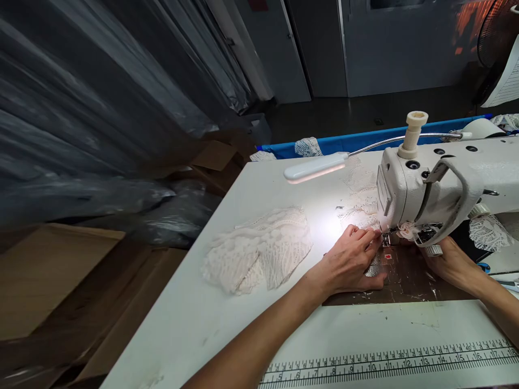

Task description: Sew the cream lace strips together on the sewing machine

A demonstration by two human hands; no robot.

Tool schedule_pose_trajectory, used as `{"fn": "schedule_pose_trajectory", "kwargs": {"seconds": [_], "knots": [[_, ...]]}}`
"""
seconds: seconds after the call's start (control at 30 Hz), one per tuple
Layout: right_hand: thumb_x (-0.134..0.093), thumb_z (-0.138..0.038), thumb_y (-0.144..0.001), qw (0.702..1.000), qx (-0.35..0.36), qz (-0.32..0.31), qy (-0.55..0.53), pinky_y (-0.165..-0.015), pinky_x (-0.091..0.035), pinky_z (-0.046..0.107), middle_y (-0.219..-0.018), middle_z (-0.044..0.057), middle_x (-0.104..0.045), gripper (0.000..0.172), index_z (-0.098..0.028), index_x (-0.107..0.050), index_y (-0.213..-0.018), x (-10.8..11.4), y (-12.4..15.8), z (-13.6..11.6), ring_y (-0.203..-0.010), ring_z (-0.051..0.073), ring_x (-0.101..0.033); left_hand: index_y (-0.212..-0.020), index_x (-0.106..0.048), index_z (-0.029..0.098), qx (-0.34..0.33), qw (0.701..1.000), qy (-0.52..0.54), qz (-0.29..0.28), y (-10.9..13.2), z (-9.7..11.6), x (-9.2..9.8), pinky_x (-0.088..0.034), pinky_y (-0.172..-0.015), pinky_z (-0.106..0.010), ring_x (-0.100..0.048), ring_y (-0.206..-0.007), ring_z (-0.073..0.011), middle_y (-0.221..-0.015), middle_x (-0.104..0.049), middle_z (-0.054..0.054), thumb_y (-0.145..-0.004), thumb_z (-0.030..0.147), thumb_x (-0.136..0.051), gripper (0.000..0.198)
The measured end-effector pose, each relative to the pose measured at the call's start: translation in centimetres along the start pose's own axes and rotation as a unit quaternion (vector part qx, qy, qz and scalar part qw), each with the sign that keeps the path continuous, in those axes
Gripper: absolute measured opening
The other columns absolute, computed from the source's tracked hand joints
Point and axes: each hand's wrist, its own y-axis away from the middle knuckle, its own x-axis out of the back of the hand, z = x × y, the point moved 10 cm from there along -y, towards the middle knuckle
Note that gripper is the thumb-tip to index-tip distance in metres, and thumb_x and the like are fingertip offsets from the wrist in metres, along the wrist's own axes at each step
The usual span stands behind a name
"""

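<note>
My left hand [357, 260] is at the needle area of a white sewing machine [441, 173]. Its fingers are bent together on the near edge of a piece of white lace fabric [360, 208], beside the presser foot [386, 239]; the thumb points out to the right. My right hand [448, 262] reaches in under the machine head from the right, its fingers mostly hidden by the machine. Close to those fingers sits a gathered, pinkish bit of lace [406, 230]. Whether the right hand grips it cannot be seen.
Folded white lace pieces [263, 246] lie on the white table [194, 329] left of my hand. A lit lamp [316, 167] on a bendable neck hangs over the tabletop. A printed ruler [389, 363] runs along the front edge. Cardboard boxes [60, 270] stand at the left.
</note>
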Motion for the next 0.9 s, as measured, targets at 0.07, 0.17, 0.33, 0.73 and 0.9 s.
{"fn": "schedule_pose_trajectory", "kwargs": {"seconds": [0.07, 0.17, 0.33, 0.73, 0.9], "knots": [[-0.038, -0.038, -0.091, 1.000, 0.012, 0.026, -0.004, -0.055, -0.049, 0.029, -0.065, 0.005, -0.060, 0.033, -0.019, -0.056, -0.070, 0.3, -0.1, -0.3, -0.059, 0.018, -0.055, -0.104, -0.062, 0.008, 0.006, 1.000, 0.002, 0.002, 0.0, -0.1, -0.2, -0.043, -0.076, -0.040, -0.054, -0.081, -0.0242, -0.092, -0.058, -0.012, -0.083, 0.051, -0.046, 0.050], [-0.037, -0.038, -0.093, 0.999, 0.042, 0.014, -0.021, -0.058, -0.050, 0.031, -0.072, 0.005, -0.061, 0.032, -0.019, -0.060, -0.080, 0.2, 0.4, -1.3, -0.065, 0.020, -0.058, -0.101, -0.063, 0.010, 0.016, 1.000, 0.000, 0.008, 0.1, -0.3, -0.3, -0.043, -0.077, -0.041, -0.055, -0.083, -0.0248, -0.093, -0.059, -0.012, -0.083, 0.052, -0.046, 0.049], [-0.039, -0.043, -0.095, 0.998, 0.042, 0.042, 0.002, -0.057, -0.051, 0.033, -0.076, 0.006, -0.062, 0.033, -0.020, -0.063, -0.100, 0.8, 1.3, -1.7, -0.073, 0.024, -0.062, -0.106, -0.062, 0.010, 0.023, 1.000, 0.018, 0.008, 0.2, -0.6, 0.1, -0.044, -0.081, -0.043, -0.057, -0.091, -0.0274, -0.099, -0.061, -0.014, -0.083, 0.054, -0.048, 0.051], [-0.039, -0.031, -0.093, 0.990, 0.096, 0.079, 0.073, -0.074, -0.056, 0.037, -0.101, 0.013, -0.061, 0.025, -0.018, -0.060, -0.089, -0.6, 2.3, -2.0, -0.088, 0.023, -0.064, -0.106, -0.064, 0.019, 0.034, 0.994, 0.097, -0.032, -0.5, -3.3, 0.1, -0.037, -0.099, -0.048, -0.056, -0.109, -0.0289, -0.110, -0.065, -0.011, -0.085, 0.048, -0.053, 0.037], [-0.034, -0.028, -0.098, 0.973, 0.164, 0.081, 0.142, -0.074, -0.058, 0.034, -0.112, 0.018, -0.058, 0.031, -0.015, -0.060, -0.107, -2.0, 3.3, -3.0, -0.092, 0.023, -0.065, -0.104, -0.063, 0.018, 0.080, 0.995, 0.053, 0.021, -3.2, -7.4, 1.3, -0.042, -0.093, -0.046, -0.055, -0.107, -0.0290, -0.107, -0.063, -0.013, -0.087, 0.032, -0.047, 0.027]]}}
